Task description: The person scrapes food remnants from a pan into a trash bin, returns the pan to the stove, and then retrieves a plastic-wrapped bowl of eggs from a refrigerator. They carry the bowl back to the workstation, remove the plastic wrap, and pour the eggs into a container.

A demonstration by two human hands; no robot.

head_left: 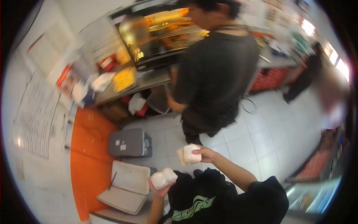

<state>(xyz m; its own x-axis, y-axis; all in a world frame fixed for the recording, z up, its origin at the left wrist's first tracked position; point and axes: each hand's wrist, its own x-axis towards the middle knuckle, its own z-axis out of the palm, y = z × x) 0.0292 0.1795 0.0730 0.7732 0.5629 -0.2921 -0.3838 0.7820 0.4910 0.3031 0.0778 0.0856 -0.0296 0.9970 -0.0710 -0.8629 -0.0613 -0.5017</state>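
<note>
My left hand [159, 190] is closed from below around a white, double-lobed bundle [164, 178] that looks wrapped. A second white wrapped bundle [191, 154], with a tan flap on its left side, sits in my right hand [204, 153], the thumb pressed on it. What the wrapping covers is hidden. Left of my left hand, a pale clamshell takeaway box [131, 175] lies wide open. A thin dark stick-like item [112, 180] rests across its fold. The two bundles are apart from each other, held in front of my body.
A person in a dark shirt [222, 71] stands ahead at a counter with a lit food warmer [167, 33]. A grey lidded bin [128, 142] is on the tiled floor. A yellow tray [124, 80] is on the counter. Another person [330, 93] is at the right.
</note>
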